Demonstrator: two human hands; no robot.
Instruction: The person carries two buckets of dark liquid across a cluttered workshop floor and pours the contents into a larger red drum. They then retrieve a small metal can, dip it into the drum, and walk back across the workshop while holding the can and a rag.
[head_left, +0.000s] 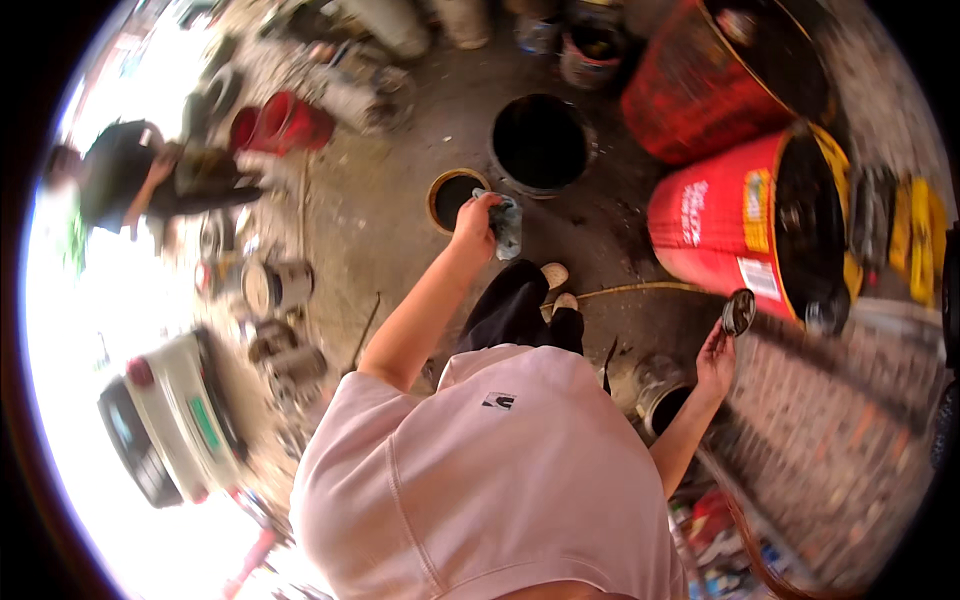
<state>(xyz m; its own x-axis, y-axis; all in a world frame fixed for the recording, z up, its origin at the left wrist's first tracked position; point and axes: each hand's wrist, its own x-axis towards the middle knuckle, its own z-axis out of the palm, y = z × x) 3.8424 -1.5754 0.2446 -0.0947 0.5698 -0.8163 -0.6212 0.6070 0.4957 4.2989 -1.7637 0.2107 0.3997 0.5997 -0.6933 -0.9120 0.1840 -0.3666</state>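
Note:
My left hand (475,228) is closed on a crumpled grey-blue rag (508,226), which hangs down beside the rim of a small yellowish-rimmed bucket (435,205) with dark liquid in it. Just beyond stands a larger round tub (540,190), its inside very dark. Out to the right, my right hand (715,360) holds up a small round dark part with a metallic rim (739,312), gripped at its lower edge. Its exact kind is too small to make out. The part appears in front of a red drum (705,215); whether they touch I cannot tell.
A second red drum (690,110) stands farther back. Red buckets (285,122), paint-like cans (277,287) and a parked car (175,415) are at the left, where another person (130,180) is also visible. A brick wall (820,440) runs along the right.

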